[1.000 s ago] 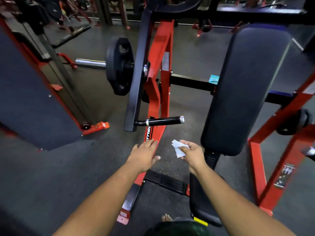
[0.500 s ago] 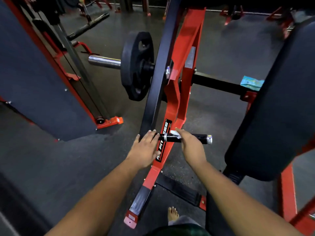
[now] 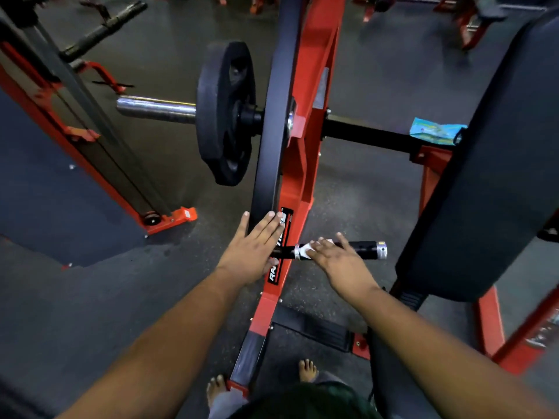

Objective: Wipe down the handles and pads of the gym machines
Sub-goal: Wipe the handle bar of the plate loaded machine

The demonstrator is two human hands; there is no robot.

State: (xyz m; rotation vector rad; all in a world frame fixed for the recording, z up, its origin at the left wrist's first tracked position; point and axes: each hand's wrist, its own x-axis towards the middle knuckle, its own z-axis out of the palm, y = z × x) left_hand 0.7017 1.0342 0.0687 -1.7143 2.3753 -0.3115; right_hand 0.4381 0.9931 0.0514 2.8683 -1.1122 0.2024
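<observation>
A short black handle [image 3: 364, 248] with a silver end cap sticks out to the right from the black lever arm [image 3: 276, 122] of a red-framed plate-loaded machine [image 3: 316, 71]. My right hand [image 3: 341, 261] lies over the handle's inner part, fingers fairly straight, and presses a small white wipe [image 3: 302, 252] against it. My left hand [image 3: 254, 249] rests flat on the lower end of the lever arm, fingers extended. A large black back pad [image 3: 499, 164] stands at the right.
A black weight plate [image 3: 225, 113] hangs on a chrome sleeve [image 3: 157, 109] left of the lever arm. A teal packet [image 3: 435, 132] lies on the black crossbar. Another red and dark machine [image 3: 45, 182] stands at the left. My bare feet [image 3: 308, 370] are by the frame's base.
I have stepped closer to the machine. My right hand carried the wipe up onto the handle, and my left hand moved from the red frame onto the lever arm.
</observation>
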